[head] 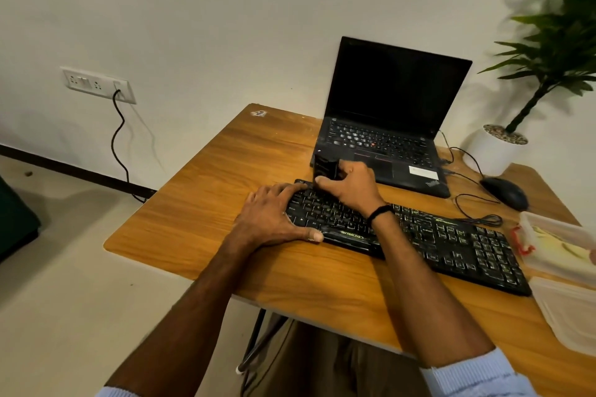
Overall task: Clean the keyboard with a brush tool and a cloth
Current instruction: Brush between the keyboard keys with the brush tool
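A black keyboard [451, 242] lies slantwise across the wooden table [209, 203]. My left hand [274, 216] rests flat on the keyboard's left end, fingers straight over the keys and thumb against the front edge. My right hand [348, 184] grips a small black brush tool [325, 169] and holds it down on the keys at the keyboard's upper left corner. A black band circles my right wrist. No cloth can be made out for certain.
An open black laptop [390, 119] stands behind the keyboard. A black mouse [504, 192] with its cable lies to the right. Clear plastic containers [561, 255] sit at the right table edge. A potted plant [496, 148] stands at the far right.
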Demonstrator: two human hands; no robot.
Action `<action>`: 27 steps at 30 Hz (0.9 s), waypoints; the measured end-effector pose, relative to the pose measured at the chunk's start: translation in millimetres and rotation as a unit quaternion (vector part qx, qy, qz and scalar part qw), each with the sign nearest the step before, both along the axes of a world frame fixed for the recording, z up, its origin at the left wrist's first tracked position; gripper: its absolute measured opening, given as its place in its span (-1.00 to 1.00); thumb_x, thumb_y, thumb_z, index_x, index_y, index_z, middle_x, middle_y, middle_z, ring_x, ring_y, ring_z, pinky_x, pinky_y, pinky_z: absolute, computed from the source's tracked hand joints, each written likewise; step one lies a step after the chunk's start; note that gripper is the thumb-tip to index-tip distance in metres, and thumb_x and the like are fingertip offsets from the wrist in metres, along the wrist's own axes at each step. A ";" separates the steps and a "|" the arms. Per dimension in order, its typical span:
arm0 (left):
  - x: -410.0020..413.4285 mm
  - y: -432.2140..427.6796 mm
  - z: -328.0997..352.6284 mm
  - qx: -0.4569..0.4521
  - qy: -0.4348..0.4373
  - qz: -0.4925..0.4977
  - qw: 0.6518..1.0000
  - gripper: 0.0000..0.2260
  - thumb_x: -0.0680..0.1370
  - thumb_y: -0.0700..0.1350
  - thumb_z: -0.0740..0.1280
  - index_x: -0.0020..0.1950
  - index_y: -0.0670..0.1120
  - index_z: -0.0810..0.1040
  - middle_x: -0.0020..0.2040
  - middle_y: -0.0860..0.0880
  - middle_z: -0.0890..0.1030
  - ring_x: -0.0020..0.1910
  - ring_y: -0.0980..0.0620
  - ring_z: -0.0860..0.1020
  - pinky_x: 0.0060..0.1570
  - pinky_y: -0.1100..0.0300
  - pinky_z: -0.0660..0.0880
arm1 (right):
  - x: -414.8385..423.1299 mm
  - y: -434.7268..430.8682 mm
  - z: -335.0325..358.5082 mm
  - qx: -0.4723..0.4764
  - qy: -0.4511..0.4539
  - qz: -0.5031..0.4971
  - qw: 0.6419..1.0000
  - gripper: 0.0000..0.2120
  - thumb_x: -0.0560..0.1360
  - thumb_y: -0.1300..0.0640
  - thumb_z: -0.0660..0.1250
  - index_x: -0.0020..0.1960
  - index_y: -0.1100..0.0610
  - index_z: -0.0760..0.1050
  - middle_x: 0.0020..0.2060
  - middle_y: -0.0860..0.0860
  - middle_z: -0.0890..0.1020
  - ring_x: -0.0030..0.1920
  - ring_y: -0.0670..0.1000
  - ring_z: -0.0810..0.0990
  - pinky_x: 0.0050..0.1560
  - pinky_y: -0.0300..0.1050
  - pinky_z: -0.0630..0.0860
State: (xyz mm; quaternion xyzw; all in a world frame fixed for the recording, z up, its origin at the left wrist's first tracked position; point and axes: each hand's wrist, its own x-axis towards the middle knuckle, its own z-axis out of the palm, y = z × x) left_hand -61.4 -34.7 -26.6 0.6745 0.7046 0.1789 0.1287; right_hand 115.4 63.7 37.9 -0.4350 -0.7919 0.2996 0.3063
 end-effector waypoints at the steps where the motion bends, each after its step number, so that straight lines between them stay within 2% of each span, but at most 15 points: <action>1: -0.2 0.2 0.0 -0.003 0.002 0.002 1.000 0.15 0.15 0.73 0.18 0.63 0.22 0.07 0.60 0.05 0.25 0.51 -0.07 0.25 0.50 -0.18 0.16 | 2.1 -2.1 -2.9 -0.048 0.007 0.047 0.998 -0.72 0.41 0.08 0.54 0.10 0.05 0.63 -0.05 -0.07 0.71 -0.08 -0.11 0.69 -0.07 -0.20 0.65; 2: -0.2 0.5 0.3 -0.006 0.004 0.004 1.000 0.16 0.15 0.73 0.19 0.64 0.19 0.07 0.60 0.04 0.25 0.51 -0.07 0.25 0.51 -0.18 0.16 | 4.8 -6.3 -3.1 -0.099 0.014 0.093 0.991 -0.72 0.39 0.12 0.56 0.09 0.06 0.64 -0.04 -0.04 0.72 -0.05 -0.10 0.70 -0.03 -0.13 0.66; 4: -0.2 0.6 0.9 -0.004 0.005 0.008 1.000 0.16 0.16 0.72 0.19 0.64 0.19 0.07 0.60 0.02 0.25 0.51 -0.08 0.25 0.50 -0.18 0.16 | 10.6 -9.5 0.4 -0.128 0.023 0.129 0.983 -0.70 0.40 0.14 0.55 0.11 0.10 0.63 -0.01 -0.02 0.72 -0.05 -0.11 0.70 -0.06 -0.21 0.64; 6: 0.3 -0.5 0.4 0.004 0.004 0.007 1.000 0.13 0.15 0.73 0.18 0.62 0.25 0.07 0.59 0.03 0.27 0.50 -0.07 0.26 0.48 -0.17 0.17 | 14.4 -6.3 3.0 -0.035 0.007 0.041 0.999 -0.66 0.43 0.08 0.53 0.18 0.11 0.61 -0.01 -0.11 0.67 -0.09 -0.16 0.66 -0.16 -0.41 0.55; 8: 1.3 -1.6 -0.7 0.005 0.006 0.007 1.000 0.11 0.15 0.73 0.17 0.61 0.27 0.08 0.58 0.03 0.28 0.49 -0.07 0.26 0.47 -0.17 0.18 | 18.8 -10.8 2.9 0.017 -0.001 -0.017 1.000 -0.63 0.44 0.06 0.52 0.21 0.10 0.60 -0.04 -0.16 0.62 -0.07 -0.17 0.63 -0.21 -0.49 0.50; 11: 1.3 -2.2 1.1 0.000 0.008 0.008 1.000 0.13 0.14 0.74 0.16 0.62 0.25 0.07 0.59 0.02 0.27 0.50 -0.09 0.26 0.48 -0.18 0.18 | 25.1 -21.3 -3.7 -0.091 0.005 0.108 0.990 -0.64 0.39 0.11 0.56 0.17 0.09 0.63 0.01 -0.12 0.69 0.01 -0.13 0.68 -0.02 -0.27 0.62; 12: 1.3 -2.0 1.7 -0.001 0.008 0.010 1.000 0.14 0.13 0.75 0.14 0.62 0.25 0.07 0.59 0.01 0.27 0.50 -0.09 0.26 0.48 -0.17 0.18 | 27.6 -23.3 -2.1 -0.099 0.000 0.128 0.987 -0.65 0.39 0.11 0.56 0.16 0.09 0.64 -0.01 -0.10 0.70 0.02 -0.13 0.68 0.01 -0.23 0.62; 15: 2.1 -2.5 1.8 0.006 0.008 0.011 1.000 0.16 0.10 0.76 0.11 0.62 0.26 0.09 0.58 0.01 0.29 0.48 -0.08 0.28 0.47 -0.16 0.18 | 33.1 -20.0 5.7 -0.011 -0.008 0.022 1.000 -0.67 0.43 0.04 0.52 0.17 0.06 0.61 -0.04 -0.17 0.66 -0.01 -0.16 0.65 -0.10 -0.36 0.56; 16: 2.6 -2.9 1.4 0.009 0.009 0.010 1.000 0.15 0.11 0.75 0.12 0.62 0.25 0.10 0.57 0.01 0.30 0.48 -0.07 0.28 0.47 -0.15 0.18 | 35.6 -19.8 5.0 -0.010 -0.003 0.005 1.000 -0.64 0.44 0.05 0.51 0.20 0.08 0.59 0.00 -0.16 0.64 0.00 -0.16 0.63 -0.11 -0.38 0.54; 19: 2.3 -3.7 1.7 0.009 0.008 0.009 1.000 0.15 0.12 0.74 0.15 0.62 0.24 0.10 0.58 0.02 0.28 0.49 -0.08 0.27 0.48 -0.17 0.19 | 37.7 -28.4 -4.1 -0.134 0.027 0.106 0.985 -0.58 0.39 0.11 0.56 0.22 0.13 0.59 0.08 -0.04 0.69 0.07 -0.08 0.67 -0.01 -0.21 0.62; 20: 2.0 -3.5 2.5 0.007 0.008 0.008 1.000 0.16 0.12 0.75 0.14 0.63 0.23 0.10 0.58 0.02 0.28 0.49 -0.08 0.26 0.48 -0.17 0.19 | 38.1 -32.3 -5.6 -0.144 0.019 0.130 0.981 -0.59 0.38 0.11 0.57 0.20 0.13 0.60 0.06 -0.02 0.70 0.06 -0.06 0.69 0.01 -0.14 0.64; 21: 2.2 -3.7 3.1 0.006 0.010 0.008 1.000 0.18 0.10 0.76 0.12 0.63 0.23 0.09 0.59 0.02 0.27 0.50 -0.08 0.26 0.48 -0.17 0.18 | 37.6 -33.7 -6.3 -0.128 0.013 0.126 0.984 -0.61 0.38 0.08 0.56 0.18 0.12 0.61 0.04 -0.02 0.71 0.05 -0.06 0.69 0.00 -0.15 0.64; 24: 3.5 -4.3 4.3 0.005 0.017 0.009 1.000 0.21 0.06 0.78 0.07 0.63 0.23 0.10 0.59 0.01 0.28 0.50 -0.09 0.27 0.47 -0.17 0.19 | 39.0 -33.8 -1.9 -0.009 0.010 0.001 1.000 -0.67 0.44 0.04 0.51 0.18 0.06 0.60 -0.05 -0.16 0.65 -0.07 -0.20 0.64 -0.16 -0.43 0.53; 25: 4.3 -4.8 3.6 0.004 0.020 0.007 1.000 0.21 0.06 0.77 0.09 0.63 0.23 0.10 0.59 0.01 0.27 0.50 -0.09 0.27 0.47 -0.18 0.19 | 41.1 -35.2 -2.5 -0.006 0.014 -0.003 1.000 -0.67 0.44 0.05 0.51 0.18 0.06 0.60 -0.06 -0.17 0.65 -0.11 -0.24 0.62 -0.21 -0.46 0.51; 27: 4.0 -6.2 4.4 0.003 0.025 0.005 1.000 0.20 0.08 0.75 0.15 0.63 0.22 0.09 0.60 0.02 0.26 0.51 -0.10 0.25 0.47 -0.18 0.20 | 42.2 -39.5 -5.4 -0.065 0.009 0.067 0.996 -0.65 0.40 0.06 0.54 0.16 0.08 0.62 -0.03 -0.12 0.69 -0.08 -0.22 0.65 -0.14 -0.37 0.58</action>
